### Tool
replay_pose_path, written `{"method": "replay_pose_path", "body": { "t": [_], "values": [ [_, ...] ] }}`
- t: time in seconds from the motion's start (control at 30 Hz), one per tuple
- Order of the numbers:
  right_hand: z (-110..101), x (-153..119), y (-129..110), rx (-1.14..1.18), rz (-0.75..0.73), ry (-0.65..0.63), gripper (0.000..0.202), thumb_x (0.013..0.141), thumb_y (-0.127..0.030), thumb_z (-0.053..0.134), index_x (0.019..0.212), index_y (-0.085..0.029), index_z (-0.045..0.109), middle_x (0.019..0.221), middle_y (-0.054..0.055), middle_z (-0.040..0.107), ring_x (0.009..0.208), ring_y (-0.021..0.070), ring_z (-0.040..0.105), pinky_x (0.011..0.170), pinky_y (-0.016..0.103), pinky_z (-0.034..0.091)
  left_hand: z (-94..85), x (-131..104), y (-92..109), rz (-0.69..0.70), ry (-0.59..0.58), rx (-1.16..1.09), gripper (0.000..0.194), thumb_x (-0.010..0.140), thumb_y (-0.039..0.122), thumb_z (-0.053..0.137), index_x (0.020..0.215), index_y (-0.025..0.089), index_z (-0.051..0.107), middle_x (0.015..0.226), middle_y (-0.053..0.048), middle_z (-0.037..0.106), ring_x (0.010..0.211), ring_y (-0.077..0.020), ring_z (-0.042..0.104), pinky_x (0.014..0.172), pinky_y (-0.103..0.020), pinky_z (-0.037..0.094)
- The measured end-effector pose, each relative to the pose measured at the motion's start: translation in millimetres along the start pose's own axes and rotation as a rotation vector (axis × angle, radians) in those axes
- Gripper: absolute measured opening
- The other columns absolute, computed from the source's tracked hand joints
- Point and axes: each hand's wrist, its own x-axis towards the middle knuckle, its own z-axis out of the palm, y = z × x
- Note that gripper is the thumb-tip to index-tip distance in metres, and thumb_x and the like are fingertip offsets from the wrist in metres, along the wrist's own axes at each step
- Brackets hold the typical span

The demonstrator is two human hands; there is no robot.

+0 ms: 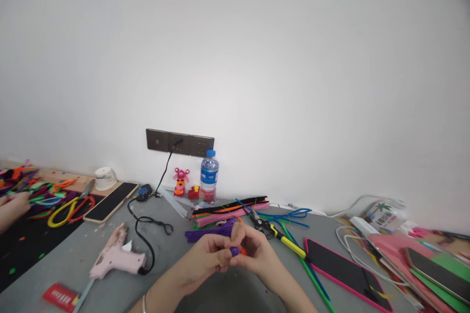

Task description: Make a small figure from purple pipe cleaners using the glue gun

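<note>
Close together over the grey table, my left hand [203,259] and my right hand [257,252] pinch a small purple coil [234,251], which looks like rolled pipe cleaner. A bit of orange shows beside it between the fingers of my right hand. Both hands are closed, and the fingertips hide much of the piece. Just behind them lies a bundle of purple pipe cleaners [211,231]. Yellow-and-black pliers [282,237] rest to the right of my right hand, over blue and green pipe cleaners [312,279].
A pink glue gun [117,257] lies left with its black cord. At the back stand a water bottle [209,181] and a pink-orange figure [179,183]. Phones lie left [112,201] and right [345,271]. Scissors [69,208] and another person's hand [12,209] are far left.
</note>
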Motion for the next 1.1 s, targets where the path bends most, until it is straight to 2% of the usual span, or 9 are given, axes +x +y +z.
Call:
{"method": "replay_pose_path", "body": {
  "t": [0.13,0.23,0.33,0.47,0.6,0.77,0.97,1.1],
  "values": [
    [-1,-1,-5,0.015,0.023,-0.015,0.037,0.063,-0.042,0.084,0.068,-0.019,0.054,0.069,-0.003,0.05,0.063,0.0128,0.045,0.059,0.024,0.036,1.3,1,0,-0.025,0.02,-0.013,0.034,0.066,0.042,0.082,0.073,0.011,0.069,0.063,0.001,0.051,0.055,-0.0076,0.038,0.056,-0.022,0.027],
    [-4,-3,-13,0.001,0.104,-0.072,0.036,0.062,-0.042,0.084,0.076,-0.019,0.059,0.071,-0.003,0.05,0.065,0.0134,0.046,0.06,0.024,0.037,-0.4,0,4,-0.099,-0.042,-0.057,0.032,0.068,0.038,0.081,0.075,0.01,0.069,0.063,0.001,0.05,0.055,-0.0072,0.038,0.057,-0.022,0.029],
    [-7,-5,-19,-0.077,0.128,-0.107,0.029,0.067,-0.037,0.081,0.083,-0.019,0.065,0.075,-0.002,0.054,0.07,0.0152,0.05,0.063,0.026,0.039,-1.9,-1,7,-0.141,-0.089,-0.095,0.03,0.068,0.034,0.082,0.077,0.009,0.069,0.063,0.001,0.049,0.054,-0.0063,0.035,0.057,-0.022,0.03],
    [-8,-5,-17,-0.165,0.074,-0.065,0.02,0.072,-0.033,0.077,0.08,-0.019,0.065,0.074,-0.001,0.055,0.07,0.0153,0.051,0.064,0.026,0.039,-2.1,0,4,-0.147,-0.045,-0.16,0.028,0.065,0.031,0.084,0.074,0.01,0.068,0.065,0.001,0.051,0.052,-0.0049,0.035,0.056,-0.022,0.031],
    [-8,-3,-11,-0.161,0.06,-0.032,0.026,0.071,-0.039,0.077,0.077,-0.018,0.063,0.072,-0.001,0.055,0.069,0.0153,0.05,0.064,0.026,0.039,-1.2,3,-2,-0.135,0.042,-0.193,0.031,0.058,0.031,0.088,0.07,0.011,0.068,0.06,0.002,0.051,0.049,-0.0041,0.036,0.052,-0.021,0.029],
    [-8,-3,-9,-0.205,0.055,-0.013,0.03,0.07,-0.043,0.077,0.074,-0.018,0.062,0.071,-0.001,0.055,0.067,0.0151,0.049,0.063,0.026,0.038,2.5,4,-2,-0.154,0.087,-0.214,0.032,0.053,0.031,0.09,0.069,0.013,0.069,0.058,0.003,0.053,0.048,-0.004,0.037,0.052,-0.02,0.03],
    [-7,-2,-7,-0.211,0.012,0.017,0.034,0.068,-0.047,0.078,0.072,-0.017,0.063,0.069,-0.001,0.056,0.065,0.0151,0.05,0.061,0.026,0.039,9.4,3,-1,-0.108,0.111,-0.229,0.033,0.053,0.033,0.09,0.07,0.013,0.07,0.061,0.002,0.054,0.05,-0.0045,0.037,0.054,-0.021,0.031],
    [-9,-2,-10,-0.198,0.007,0.004,0.031,0.07,-0.045,0.077,0.08,-0.017,0.068,0.072,0.001,0.059,0.066,0.0154,0.053,0.061,0.026,0.041,10.8,3,-2,-0.07,0.096,-0.214,0.034,0.059,0.036,0.087,0.073,0.011,0.07,0.061,0.001,0.052,0.054,-0.0063,0.039,0.058,-0.023,0.033]
  ]
}}
